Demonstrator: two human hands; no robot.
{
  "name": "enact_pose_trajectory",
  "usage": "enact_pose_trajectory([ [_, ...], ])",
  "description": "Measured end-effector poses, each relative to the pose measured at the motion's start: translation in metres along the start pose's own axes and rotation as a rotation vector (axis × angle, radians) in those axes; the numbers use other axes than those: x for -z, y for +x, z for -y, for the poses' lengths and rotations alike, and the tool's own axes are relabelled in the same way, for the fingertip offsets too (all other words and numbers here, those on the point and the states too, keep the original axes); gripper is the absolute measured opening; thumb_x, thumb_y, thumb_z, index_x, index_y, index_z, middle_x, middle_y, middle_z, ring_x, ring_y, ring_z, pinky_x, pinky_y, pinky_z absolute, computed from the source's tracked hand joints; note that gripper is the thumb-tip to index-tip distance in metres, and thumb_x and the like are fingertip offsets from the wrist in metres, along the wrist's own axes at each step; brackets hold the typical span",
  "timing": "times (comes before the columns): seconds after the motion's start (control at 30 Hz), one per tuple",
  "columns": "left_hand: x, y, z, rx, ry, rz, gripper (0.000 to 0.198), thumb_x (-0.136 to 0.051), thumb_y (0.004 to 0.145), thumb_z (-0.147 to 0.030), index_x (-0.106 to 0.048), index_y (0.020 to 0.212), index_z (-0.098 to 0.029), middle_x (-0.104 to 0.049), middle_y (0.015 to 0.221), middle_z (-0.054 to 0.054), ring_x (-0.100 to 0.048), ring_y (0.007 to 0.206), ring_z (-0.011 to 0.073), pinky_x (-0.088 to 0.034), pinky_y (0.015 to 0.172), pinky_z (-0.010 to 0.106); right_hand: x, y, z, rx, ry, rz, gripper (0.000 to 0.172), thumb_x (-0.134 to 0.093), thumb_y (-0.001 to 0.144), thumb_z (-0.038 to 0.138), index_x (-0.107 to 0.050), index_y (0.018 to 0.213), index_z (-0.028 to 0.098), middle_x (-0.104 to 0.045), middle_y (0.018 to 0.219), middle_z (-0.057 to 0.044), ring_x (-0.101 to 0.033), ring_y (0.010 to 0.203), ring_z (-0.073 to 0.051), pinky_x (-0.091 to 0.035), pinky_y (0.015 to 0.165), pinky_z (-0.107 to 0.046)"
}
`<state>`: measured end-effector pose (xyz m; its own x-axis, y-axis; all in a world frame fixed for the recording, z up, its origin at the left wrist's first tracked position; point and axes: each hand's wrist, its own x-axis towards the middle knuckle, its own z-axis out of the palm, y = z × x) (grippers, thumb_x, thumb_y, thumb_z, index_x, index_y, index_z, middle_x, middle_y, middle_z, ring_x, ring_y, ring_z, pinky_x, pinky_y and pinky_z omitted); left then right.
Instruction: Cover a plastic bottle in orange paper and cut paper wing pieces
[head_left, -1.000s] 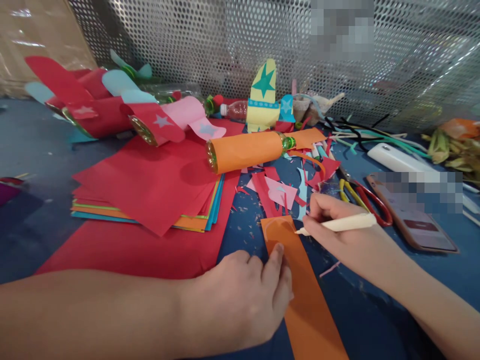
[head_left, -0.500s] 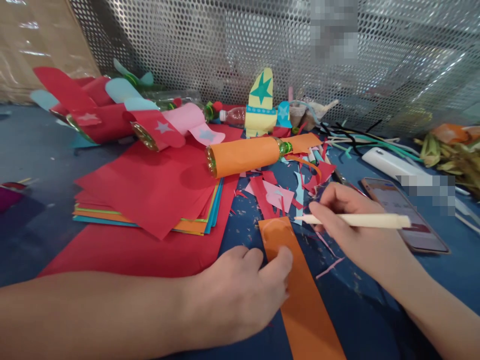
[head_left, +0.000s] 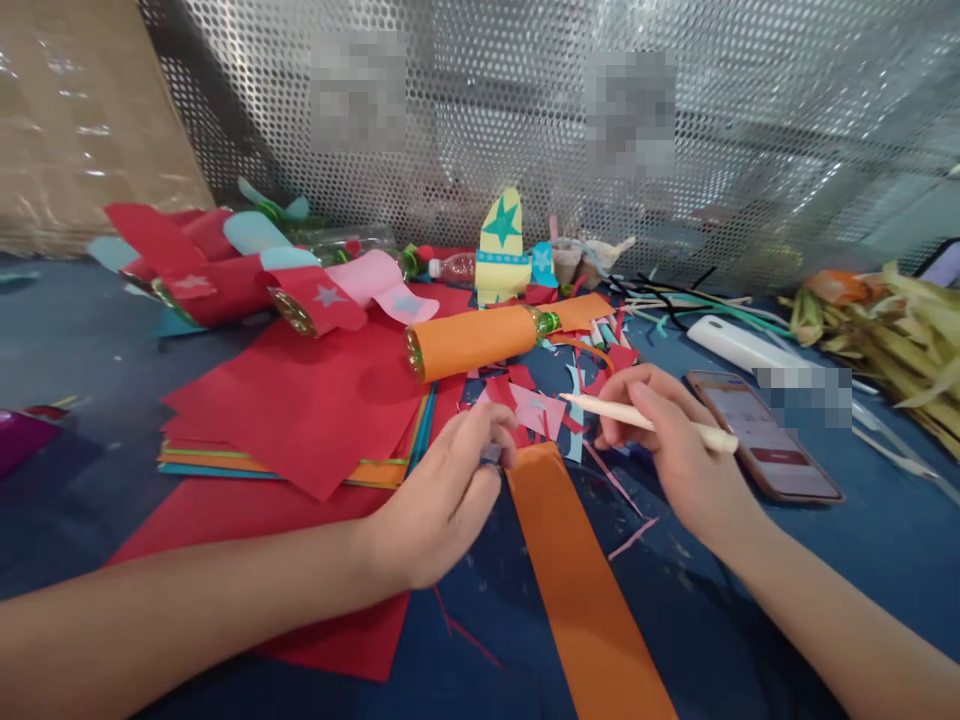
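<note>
A cream-coloured pen (head_left: 622, 412) is gripped between the thumb and fingers of my right hand (head_left: 675, 450), its thin tip pointing left above the paper scraps. Below it a long orange paper strip (head_left: 577, 570) lies on the blue table, with a faint curved line at its far end. My left hand (head_left: 450, 490) hovers by the strip's far left corner, fingers loosely curled and thumb apart; whether a fingertip touches the corner I cannot tell. Beyond my hands lies a bottle wrapped in orange paper (head_left: 476, 342).
Left of the strip, red paper sheets (head_left: 300, 400) top a coloured stack. Paper-covered bottles (head_left: 225, 280) and a yellow paper rocket shape (head_left: 501, 245) stand before a perforated metal panel (head_left: 480, 120). Cut scraps (head_left: 536, 408), a phone (head_left: 765, 435) and dried husks (head_left: 877, 330) lie about.
My left hand has lifted off the middle of the orange strip and moved forward and left to its far corner. My right hand, with the pen, has shifted slightly left; the view has tilted up.
</note>
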<state>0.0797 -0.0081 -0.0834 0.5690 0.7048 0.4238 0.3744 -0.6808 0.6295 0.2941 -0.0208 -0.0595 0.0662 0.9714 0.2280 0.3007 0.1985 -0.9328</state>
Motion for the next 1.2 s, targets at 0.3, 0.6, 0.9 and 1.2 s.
enact_pose_trajectory([
  [0.3, -0.008, 0.002, 0.008, -0.009, -0.025, -0.001, 0.022, -0.027, 0.087, -0.005, -0.038, 0.102, -0.018, -0.053, 0.084, 0.003, -0.055, 0.078, 0.0129, -0.05, 0.073, 0.029, -0.008, -0.016, -0.001, 0.064, 0.029, 0.226, 0.023, -0.056, 0.087, 0.03, -0.041, 0.07, 0.024, -0.041, 0.052, 0.009, -0.04, 0.044, -0.01, -0.03, 0.043, -0.022],
  [0.6, -0.013, -0.005, 0.009, -0.089, 0.03, 0.024, 0.028, -0.031, 0.085, -0.004, -0.037, 0.11, -0.016, -0.054, 0.096, 0.009, -0.057, 0.091, 0.0166, -0.052, 0.074, 0.03, -0.009, -0.016, -0.003, 0.034, -0.066, 0.316, 0.023, -0.054, 0.089, 0.032, -0.04, 0.073, 0.024, -0.045, 0.056, 0.008, -0.039, 0.048, -0.01, -0.029, 0.045, -0.021],
  [0.9, -0.011, -0.005, 0.008, -0.064, 0.016, 0.042, 0.024, -0.029, 0.086, -0.005, -0.033, 0.107, -0.018, -0.053, 0.099, 0.011, -0.055, 0.094, 0.0201, -0.05, 0.074, 0.033, -0.005, -0.014, -0.005, 0.002, 0.065, 0.542, 0.006, -0.049, 0.094, 0.027, -0.052, 0.09, 0.025, -0.064, 0.079, 0.002, -0.062, 0.074, -0.012, -0.048, 0.068, -0.022],
  [1.2, -0.01, -0.011, 0.007, -0.138, 0.058, 0.069, 0.041, -0.032, 0.078, -0.001, -0.028, 0.114, -0.019, -0.048, 0.104, 0.012, -0.052, 0.097, 0.0222, -0.049, 0.074, 0.033, -0.011, -0.024, -0.019, 0.087, -0.071, 0.55, 0.01, -0.049, 0.096, 0.034, -0.048, 0.09, 0.026, -0.047, 0.076, 0.004, -0.044, 0.064, -0.011, -0.038, 0.057, -0.022],
])
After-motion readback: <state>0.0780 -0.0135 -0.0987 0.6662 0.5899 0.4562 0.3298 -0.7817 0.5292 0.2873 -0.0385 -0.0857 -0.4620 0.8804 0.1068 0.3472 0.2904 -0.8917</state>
